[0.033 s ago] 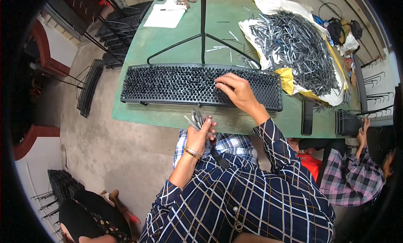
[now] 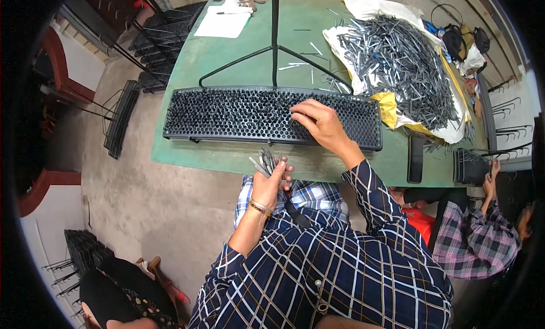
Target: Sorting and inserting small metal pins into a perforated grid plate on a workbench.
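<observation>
Nearest, the left hand (image 2: pixel 270 175) is curled below the worktop (image 2: pixel 198 154), gripping a bunch of thin strips (image 2: pixel 265 160) between thumb and fingers; the strips poke up toward 11 o'clock. Two bands (image 2: pixel 261 207) circle that wrist.

Just beyond, straight out at 12 o'clock from the left hand and apart from it, the black tray (image 2: pixel 227 114) lies lengthwise along the near side of the worktop. The right hand (image 2: pixel 321 122) is over it from 4 o'clock, thumb and forefinger pinched together at the tray's top face; whether a strip sits between the tips cannot be told. Most of the tray stretches toward 9 o'clock from this hand, with a shorter part toward 3 o'clock. Dark tips crowd its surface.

At 4 o'clock from the right hand, a dark phone (image 2: pixel 416 160) lies on the worktop; past it, a co-worker's hands (image 2: pixel 491 178) touch a smaller black block (image 2: pixel 473 166).

Farther out, at 2 o'clock, a heap (image 2: pixel 406 65) of strips rests on a white and yellow sack (image 2: pixel 387 109). A black post (image 2: pixel 275 28), splayed at its foot, rises behind the tray at 11 o'clock. Farthest, between 10 and 11 o'clock, lies white paper (image 2: pixel 218 25) with a pen (image 2: pixel 229 13) across it.
</observation>
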{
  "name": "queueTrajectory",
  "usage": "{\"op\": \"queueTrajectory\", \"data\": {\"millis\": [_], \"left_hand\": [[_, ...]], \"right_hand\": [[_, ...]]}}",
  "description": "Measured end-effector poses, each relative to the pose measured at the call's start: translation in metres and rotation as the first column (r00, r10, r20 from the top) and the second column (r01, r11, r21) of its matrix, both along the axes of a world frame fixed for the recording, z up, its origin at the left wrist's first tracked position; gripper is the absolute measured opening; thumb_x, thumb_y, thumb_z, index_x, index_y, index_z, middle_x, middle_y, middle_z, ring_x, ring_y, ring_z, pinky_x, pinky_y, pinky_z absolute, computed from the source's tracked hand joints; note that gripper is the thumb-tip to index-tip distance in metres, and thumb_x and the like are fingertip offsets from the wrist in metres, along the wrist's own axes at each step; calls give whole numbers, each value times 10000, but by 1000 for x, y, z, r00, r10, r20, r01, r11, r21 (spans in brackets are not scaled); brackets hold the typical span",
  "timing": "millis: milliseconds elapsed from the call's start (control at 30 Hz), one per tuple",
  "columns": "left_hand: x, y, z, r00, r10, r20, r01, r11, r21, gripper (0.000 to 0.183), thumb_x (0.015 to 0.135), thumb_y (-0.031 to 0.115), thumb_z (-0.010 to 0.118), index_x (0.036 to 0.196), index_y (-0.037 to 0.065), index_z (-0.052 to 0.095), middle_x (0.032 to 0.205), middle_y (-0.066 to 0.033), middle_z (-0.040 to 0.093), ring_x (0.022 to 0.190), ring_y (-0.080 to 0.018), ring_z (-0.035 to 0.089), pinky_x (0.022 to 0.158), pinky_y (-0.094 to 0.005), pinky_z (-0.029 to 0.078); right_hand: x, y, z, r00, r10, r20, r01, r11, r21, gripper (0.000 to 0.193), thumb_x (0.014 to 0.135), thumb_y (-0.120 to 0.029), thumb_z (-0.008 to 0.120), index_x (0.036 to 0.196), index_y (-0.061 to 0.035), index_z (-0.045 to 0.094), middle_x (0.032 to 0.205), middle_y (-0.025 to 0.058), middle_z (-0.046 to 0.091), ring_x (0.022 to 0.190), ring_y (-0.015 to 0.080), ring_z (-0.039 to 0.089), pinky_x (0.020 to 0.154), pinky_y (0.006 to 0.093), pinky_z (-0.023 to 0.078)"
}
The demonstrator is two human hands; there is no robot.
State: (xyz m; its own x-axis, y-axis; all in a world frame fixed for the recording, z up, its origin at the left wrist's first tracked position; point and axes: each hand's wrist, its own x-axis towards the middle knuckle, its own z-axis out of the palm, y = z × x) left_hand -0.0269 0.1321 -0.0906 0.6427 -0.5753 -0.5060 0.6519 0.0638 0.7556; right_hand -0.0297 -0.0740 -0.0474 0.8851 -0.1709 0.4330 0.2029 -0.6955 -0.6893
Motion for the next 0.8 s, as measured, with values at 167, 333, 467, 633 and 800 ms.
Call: {"op": "queueTrajectory", "data": {"millis": [167, 333, 467, 633, 800], "left_hand": [[0, 4, -4, 1000, 5, -20, -5, 1000, -6, 209, 926, 160, 543, 1086, 27, 523, 879, -60, 604, 663, -88, 531, 493, -193, 429], [1, 3, -5, 999, -3, -35, 2, 1000, -18, 215, 927, 163, 542, 1093, 29, 517, 870, -53, 595, 662, -88, 532, 492, -193, 429], [4, 5, -8, 999, 36, -31, -37, 999, -27, 263, 925, 184, 549, 1123, 14, 517, 891, -71, 609, 655, -86, 536, 481, -199, 447], [12, 5, -1, 998, 67, 10, -66, 996, -68, 305, 930, 203, 541, 1143, -12, 503, 928, -92, 615, 658, -78, 535, 446, -203, 461], [10, 2, -2, 996, -16, 83, 20, 999, -39, 245, 922, 178, 551, 1086, -5, 540, 876, -79, 627, 594, -71, 522, 429, -199, 434]], "right_hand": [[3, 1, -4, 997, 31, -67, -21, 988, 151, 154, 856, -92, 615, 965, 13, 645, 907, 91, 634, 662, 133, 608, 580, 249, 489], [0, 3, 0, 996, 28, -90, -9, 978, 207, 158, 870, -85, 597, 982, 16, 646, 886, 75, 626, 598, 100, 581, 538, 224, 477], [-3, 8, -1, 992, -16, -128, 62, 928, 368, 167, 871, -104, 605, 980, 12, 656, 851, 53, 636, 590, 82, 571, 522, 208, 461], [-12, 25, 0, 951, 127, -281, 72, 795, 603, 194, 864, -153, 631, 982, -5, 672, 763, 11, 643, 579, 48, 550, 510, 196, 447], [-18, 33, -7, 910, 195, -365, 74, 791, 607, 225, 849, -172, 643, 973, 12, 674, 776, 42, 666, 576, 65, 558, 521, 213, 458]]}}
